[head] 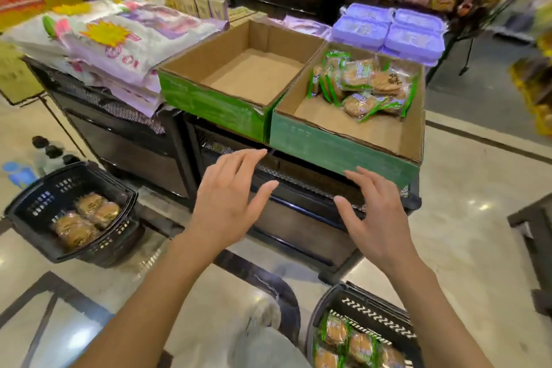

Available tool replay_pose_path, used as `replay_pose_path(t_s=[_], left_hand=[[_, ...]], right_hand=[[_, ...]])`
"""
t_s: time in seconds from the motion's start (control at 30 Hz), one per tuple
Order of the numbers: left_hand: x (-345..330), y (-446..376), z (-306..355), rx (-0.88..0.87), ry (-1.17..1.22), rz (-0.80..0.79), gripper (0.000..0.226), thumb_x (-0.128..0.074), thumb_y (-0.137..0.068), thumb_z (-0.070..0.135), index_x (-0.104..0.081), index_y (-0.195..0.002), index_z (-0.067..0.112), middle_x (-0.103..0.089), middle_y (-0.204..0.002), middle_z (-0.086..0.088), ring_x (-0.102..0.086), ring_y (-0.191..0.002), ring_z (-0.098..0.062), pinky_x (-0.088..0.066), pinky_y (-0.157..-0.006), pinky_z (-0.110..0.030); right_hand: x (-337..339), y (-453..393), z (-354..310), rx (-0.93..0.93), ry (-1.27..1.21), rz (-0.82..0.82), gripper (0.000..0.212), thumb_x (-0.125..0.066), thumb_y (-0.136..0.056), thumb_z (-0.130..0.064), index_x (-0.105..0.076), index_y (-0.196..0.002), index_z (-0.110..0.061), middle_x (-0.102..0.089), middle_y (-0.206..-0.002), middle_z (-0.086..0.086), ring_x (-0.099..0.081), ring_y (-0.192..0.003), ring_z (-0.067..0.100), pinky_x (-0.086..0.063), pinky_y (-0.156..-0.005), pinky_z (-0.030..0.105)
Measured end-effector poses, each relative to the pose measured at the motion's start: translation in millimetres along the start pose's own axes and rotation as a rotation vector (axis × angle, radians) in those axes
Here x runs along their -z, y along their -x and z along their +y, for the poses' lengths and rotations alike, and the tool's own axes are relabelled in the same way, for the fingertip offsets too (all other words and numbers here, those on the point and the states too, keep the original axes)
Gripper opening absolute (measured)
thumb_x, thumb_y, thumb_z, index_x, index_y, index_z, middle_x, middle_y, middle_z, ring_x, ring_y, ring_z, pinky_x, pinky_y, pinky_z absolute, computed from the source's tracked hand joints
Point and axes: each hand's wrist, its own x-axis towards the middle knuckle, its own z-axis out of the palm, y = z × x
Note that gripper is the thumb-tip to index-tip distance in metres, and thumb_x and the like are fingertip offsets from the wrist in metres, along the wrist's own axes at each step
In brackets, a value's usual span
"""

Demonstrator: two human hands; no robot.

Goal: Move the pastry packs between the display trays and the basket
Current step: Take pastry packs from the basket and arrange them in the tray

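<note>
Fingers (254, 155) of both hands spreading empty, holding nothing; next: reaching for pastry packs (363, 85) in right tray (343, 152).

Both bare forearms reaching forward, side by side. Left hand (230, 203) palm down, fingers straight and spread, nothing in its grip. Right hand (378, 218) likewise, fingers splayed, thumb out, holding nothing.

Seen from head height, looking forward and down, close over a green-fronted cardboard tray (343, 152) and floor.
</note>
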Motion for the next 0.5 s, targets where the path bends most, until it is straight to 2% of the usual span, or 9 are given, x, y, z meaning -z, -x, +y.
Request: replay_pose_path(t_s=[0.1, 0.17, 0.27, 0.37, 0.4, 0.5], left_hand=[[-25.1, -68.0, -17.7, -0.099, -0.018, -0.071, 0.052, -0.049, -0.099, 0.050, -0.053, -0.139, 0.016, -0.060, -0.129, -0.003, -0.056, -0.118, -0.025, -0.050, -0.092, -0.046], [-37.0, -110.7, -28.4, -0.133, -0.025, -0.120, 0.054, -0.045, -0.100, 0.052, -0.053, -0.139, 0.015, -0.060, -0.129, -0.004, -0.056, -0.117, -0.025, -0.050, -0.092, -0.044], [-56.4, -165.7, -48.7, -0.147, -0.002, -0.127, 0.057, -0.041, -0.100, 0.054, -0.053, -0.140, 0.015, -0.060, -0.130, -0.003, -0.054, -0.119, -0.023, -0.047, -0.096, -0.040], [-79.5, -207.6, -69.4, -0.123, 0.049, -0.160, 0.058, -0.042, -0.100, 0.054, -0.051, -0.141, 0.015, -0.059, -0.132, -0.003, -0.054, -0.120, -0.022, -0.047, -0.098, -0.040], [-87.3, -217.9, -73.8, -0.118, 0.064, -0.173, 0.058, -0.042, -0.100, 0.054, -0.051, -0.141, 0.015, -0.059, -0.132, -0.003, -0.054, -0.120, -0.022, -0.047, -0.099, -0.041], [-113.9, -255.6, -87.1, -0.126, 0.124, -0.218, 0.059, -0.041, -0.098, 0.055, -0.051, -0.141, 0.015, -0.059, -0.132, -0.003, -0.053, -0.121, -0.022, -0.048, -0.100, -0.042]], right_hand=[[-12.4, -44.1, 17.3, -0.061, -0.021, 0.097, 0.045, -0.067, -0.094, -0.032, -0.059, -0.136, -0.018, -0.055, -0.139, 0.006, -0.046, -0.130, 0.026, -0.034, -0.109, 0.038], [-19.0, -74.9, 27.4, -0.124, -0.032, 0.102, 0.045, -0.064, -0.095, -0.034, -0.057, -0.137, -0.019, -0.055, -0.138, 0.005, -0.045, -0.131, 0.025, -0.033, -0.111, 0.038], [-30.4, -122.3, 32.2, -0.171, -0.033, 0.102, 0.044, -0.059, -0.097, -0.039, -0.055, -0.138, -0.022, -0.053, -0.138, 0.001, -0.042, -0.131, 0.019, -0.032, -0.109, 0.032], [-43.1, -164.8, 34.0, -0.221, -0.010, 0.113, 0.041, -0.060, -0.099, -0.038, -0.055, -0.137, -0.023, -0.055, -0.134, 0.000, -0.044, -0.126, 0.019, -0.026, -0.098, 0.020], [-46.5, -174.9, 34.0, -0.233, -0.008, 0.115, 0.040, -0.062, -0.098, -0.035, -0.056, -0.136, -0.022, -0.057, -0.131, 0.000, -0.046, -0.123, 0.020, -0.026, -0.096, 0.020], [-62.4, -208.4, 39.7, -0.300, -0.045, 0.096, 0.042, -0.067, -0.095, -0.029, -0.056, -0.135, -0.021, -0.058, -0.127, -0.002, -0.050, -0.122, 0.019, -0.039, -0.099, 0.032]])
